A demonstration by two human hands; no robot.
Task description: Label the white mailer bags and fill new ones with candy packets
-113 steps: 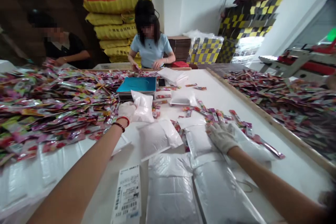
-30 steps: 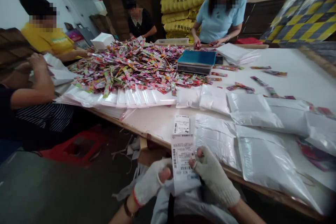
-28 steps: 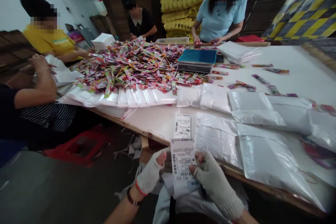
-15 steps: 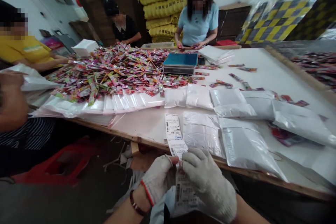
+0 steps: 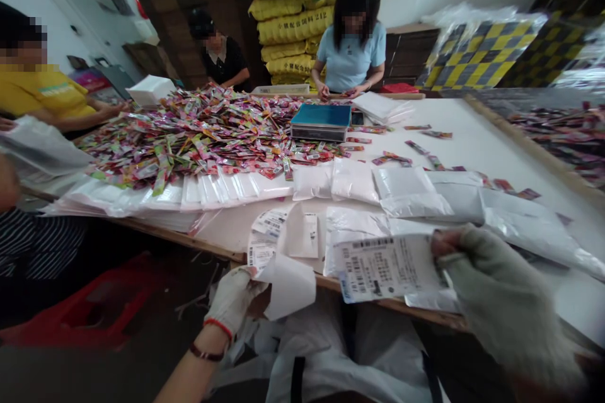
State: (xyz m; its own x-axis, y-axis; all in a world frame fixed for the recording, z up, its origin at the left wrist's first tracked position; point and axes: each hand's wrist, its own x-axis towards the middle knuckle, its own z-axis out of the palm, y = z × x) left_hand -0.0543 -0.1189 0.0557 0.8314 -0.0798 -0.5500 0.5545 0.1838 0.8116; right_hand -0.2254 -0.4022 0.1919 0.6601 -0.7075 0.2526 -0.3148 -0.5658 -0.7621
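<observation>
In my gloved right hand [image 5: 496,289] is one printed shipping label [image 5: 385,264], pinched at its right end and held over the table edge. My gloved left hand [image 5: 239,296] is closed on a strip of shipping labels [image 5: 267,239], which curls up onto the table with its white backing [image 5: 290,286] bent toward me. Just beyond the loose label lies a filled white mailer bag [image 5: 352,223]. Another filled mailer bag [image 5: 432,298] is partly hidden behind the label and my right hand.
A large heap of small colourful packets [image 5: 212,132] covers the table's left and middle. Flat white bags [image 5: 142,195] lie along the near edge. A blue-topped box [image 5: 321,116] stands behind a row of filled mailers [image 5: 354,181]. Three co-workers sit around the table; a red stool [image 5: 108,302] is at left.
My hands have moved apart. The right hand has swung right and up with a single label, now separate; the left has gone left with the strip, which has curled over.
</observation>
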